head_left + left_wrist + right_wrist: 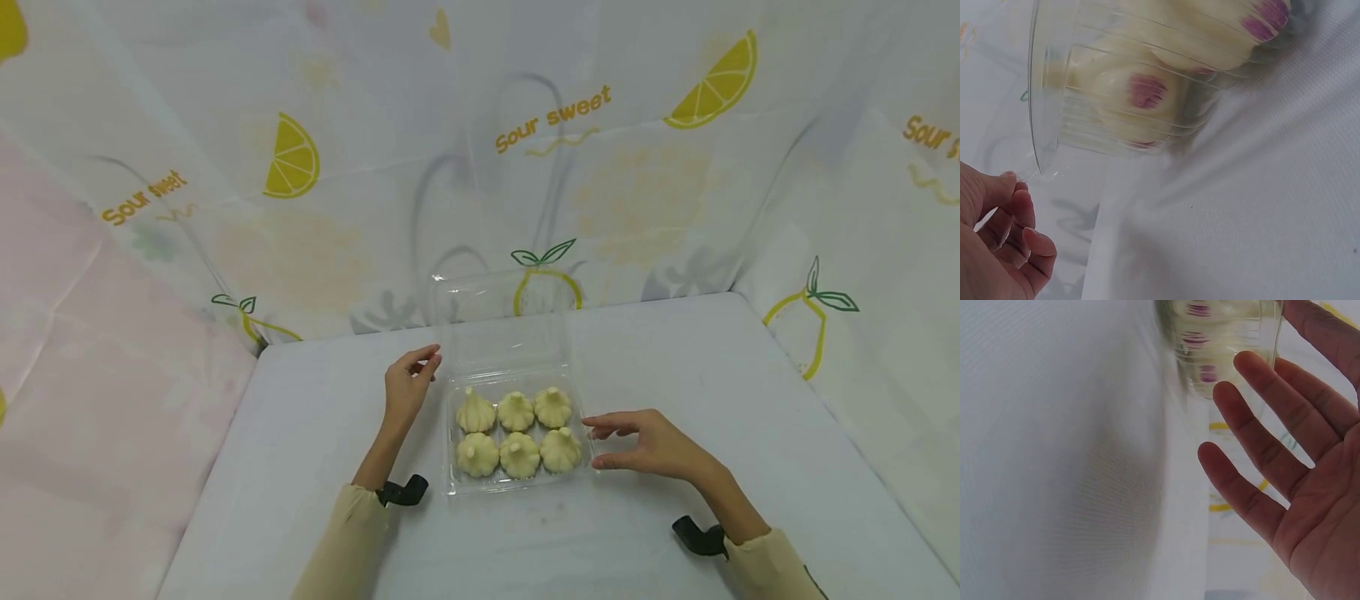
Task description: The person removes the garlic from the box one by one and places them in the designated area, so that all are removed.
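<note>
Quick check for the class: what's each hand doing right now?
Left hand: closed, apparently pinching the clear lid.
Right hand: open, beside the clear box, holding nothing.

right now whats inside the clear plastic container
Six garlic bulbs, in two rows of three, sit inside the clear plastic container, its lid open. From above, they hide their own undersides and whatever lies directly beneath.

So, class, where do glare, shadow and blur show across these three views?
Head view: glints on the clear lid; left wrist view: garlic-like bulbs soft-edged behind ribbed plastic, faint shadows on the white cloth; right wrist view: cloth mostly blurred, with soft grey shadow.
</note>
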Available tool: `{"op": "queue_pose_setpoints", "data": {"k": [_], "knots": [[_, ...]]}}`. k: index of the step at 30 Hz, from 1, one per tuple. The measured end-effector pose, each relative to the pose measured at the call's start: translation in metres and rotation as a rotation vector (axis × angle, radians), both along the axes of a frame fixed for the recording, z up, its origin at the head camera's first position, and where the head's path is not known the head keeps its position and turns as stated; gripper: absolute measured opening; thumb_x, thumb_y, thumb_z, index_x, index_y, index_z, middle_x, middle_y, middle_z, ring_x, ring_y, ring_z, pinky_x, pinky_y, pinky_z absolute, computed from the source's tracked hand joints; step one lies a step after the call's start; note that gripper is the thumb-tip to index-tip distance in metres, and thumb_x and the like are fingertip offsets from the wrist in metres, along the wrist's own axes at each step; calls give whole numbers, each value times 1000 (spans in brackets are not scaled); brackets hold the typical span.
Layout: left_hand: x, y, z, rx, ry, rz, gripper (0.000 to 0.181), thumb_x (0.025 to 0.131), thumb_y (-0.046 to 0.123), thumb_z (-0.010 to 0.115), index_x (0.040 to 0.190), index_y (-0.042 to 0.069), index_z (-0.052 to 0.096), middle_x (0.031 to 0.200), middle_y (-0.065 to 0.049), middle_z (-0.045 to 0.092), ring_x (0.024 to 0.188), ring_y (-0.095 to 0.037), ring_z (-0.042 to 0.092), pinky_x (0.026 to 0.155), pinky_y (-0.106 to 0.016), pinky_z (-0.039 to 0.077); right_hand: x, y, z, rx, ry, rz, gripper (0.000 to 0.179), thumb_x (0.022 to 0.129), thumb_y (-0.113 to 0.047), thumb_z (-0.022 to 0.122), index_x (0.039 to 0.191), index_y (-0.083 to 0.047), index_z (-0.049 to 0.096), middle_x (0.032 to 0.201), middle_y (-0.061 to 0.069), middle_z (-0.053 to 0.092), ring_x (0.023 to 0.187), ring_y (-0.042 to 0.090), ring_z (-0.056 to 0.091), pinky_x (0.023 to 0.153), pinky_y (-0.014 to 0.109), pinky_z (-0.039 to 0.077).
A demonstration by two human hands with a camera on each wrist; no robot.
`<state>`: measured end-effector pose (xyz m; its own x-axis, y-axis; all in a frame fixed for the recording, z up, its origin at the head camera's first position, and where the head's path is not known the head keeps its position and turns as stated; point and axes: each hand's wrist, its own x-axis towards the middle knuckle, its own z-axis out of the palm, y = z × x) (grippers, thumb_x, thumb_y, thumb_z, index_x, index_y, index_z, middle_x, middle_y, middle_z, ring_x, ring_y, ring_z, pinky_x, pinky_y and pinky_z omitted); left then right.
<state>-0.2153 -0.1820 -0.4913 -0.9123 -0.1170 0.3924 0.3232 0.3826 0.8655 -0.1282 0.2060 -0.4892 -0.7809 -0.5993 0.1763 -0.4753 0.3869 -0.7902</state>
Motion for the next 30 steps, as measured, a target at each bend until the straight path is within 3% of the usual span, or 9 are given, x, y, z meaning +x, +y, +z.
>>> {"op": "queue_pose_setpoints", "data": {"k": [8, 30], "knots": [[-1, -4, -3, -20, -45, 0, 19, 92, 7, 71, 109, -2, 73, 97, -17, 71, 64, -11, 59, 55, -16, 46, 0, 0, 2, -1, -4, 9, 58, 83, -34, 80, 129, -3, 64, 109, 4, 72, 98, 20, 68, 85, 52, 52], [1, -7, 0, -86, -166, -11, 18, 90, 8, 70, 104, -4, 73, 91, -15, 72, 64, -12, 59, 53, -19, 46, 2, 0, 5, 10, -62, 14, 52, 80, -27, 84, 125, -11, 65, 113, 1, 70, 99, 17, 67, 87, 49, 52]]}}
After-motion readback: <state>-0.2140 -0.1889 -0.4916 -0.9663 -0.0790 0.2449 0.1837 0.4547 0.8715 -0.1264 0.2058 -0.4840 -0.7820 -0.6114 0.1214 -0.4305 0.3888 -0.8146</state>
